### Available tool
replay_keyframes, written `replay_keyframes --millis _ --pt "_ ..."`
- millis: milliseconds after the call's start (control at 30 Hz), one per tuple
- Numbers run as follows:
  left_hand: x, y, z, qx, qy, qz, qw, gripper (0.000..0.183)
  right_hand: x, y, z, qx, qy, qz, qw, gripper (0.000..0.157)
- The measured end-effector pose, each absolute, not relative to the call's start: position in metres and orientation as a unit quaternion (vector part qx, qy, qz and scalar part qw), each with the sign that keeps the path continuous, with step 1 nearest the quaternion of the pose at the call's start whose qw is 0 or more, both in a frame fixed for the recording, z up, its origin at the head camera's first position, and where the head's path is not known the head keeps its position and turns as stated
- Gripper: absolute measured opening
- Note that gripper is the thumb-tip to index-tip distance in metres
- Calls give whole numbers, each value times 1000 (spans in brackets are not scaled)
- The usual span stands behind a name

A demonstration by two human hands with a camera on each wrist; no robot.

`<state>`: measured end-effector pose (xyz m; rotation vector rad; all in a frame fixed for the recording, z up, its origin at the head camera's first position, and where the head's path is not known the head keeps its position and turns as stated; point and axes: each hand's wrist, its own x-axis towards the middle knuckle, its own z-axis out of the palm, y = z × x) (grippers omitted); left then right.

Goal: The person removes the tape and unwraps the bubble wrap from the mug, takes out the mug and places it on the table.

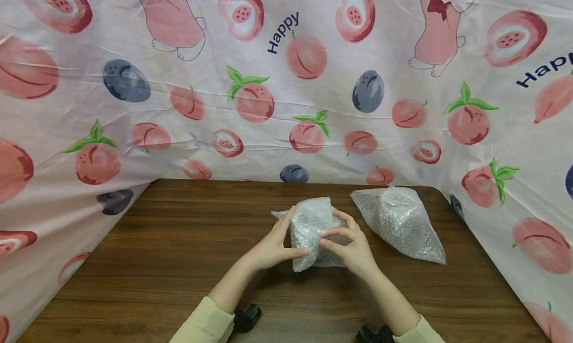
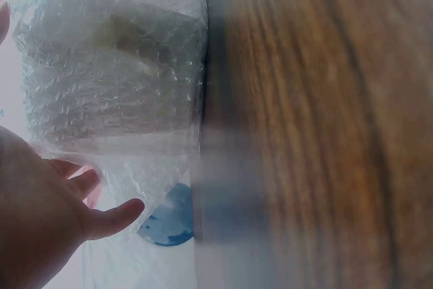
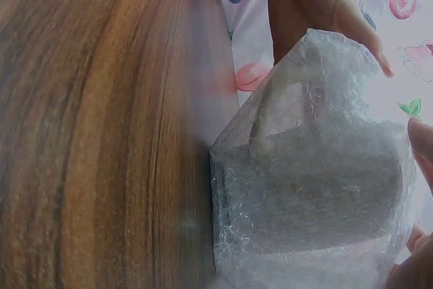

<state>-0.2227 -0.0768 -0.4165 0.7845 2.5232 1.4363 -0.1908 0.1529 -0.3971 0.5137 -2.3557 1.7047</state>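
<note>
A bubble-wrapped bundle stands on the brown table between my two hands. Through the clear layers in the right wrist view, the wrapped thing shows a blocky body and a handle-like curve; its kind stays blurred. My left hand rests against the bundle's left side, fingers straight and thumb spread across the front. In the left wrist view the left hand lies beside a loose flap of wrap. With thumb and index finger, my right hand pinches the bubble wrap at the front right; its other fingers reach round the right side.
A second bubble-wrapped bundle lies at the table's back right. Fruit-printed cloth hangs behind the wooden table and along both sides. Black wrist devices sit under the forearms.
</note>
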Motion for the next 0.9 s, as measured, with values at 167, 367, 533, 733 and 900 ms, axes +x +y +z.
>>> replay_keyframes --millis 167,367,533,733,900 --pt "-223 -76 -417 264 836 477 62 110 -191 151 -396 170 -796 574 87 10" --pt "-222 -75 -417 261 833 483 68 110 -191 149 -397 167 -814 550 80 9" --pt "-223 -76 -418 264 827 491 73 111 -190 146 -398 162 -827 533 77 8" --pt "-222 -77 -418 269 821 497 77 111 -186 140 -400 155 -830 526 104 7" --pt "-223 -77 -418 268 823 495 77 111 -186 138 -401 143 -807 563 106 8"
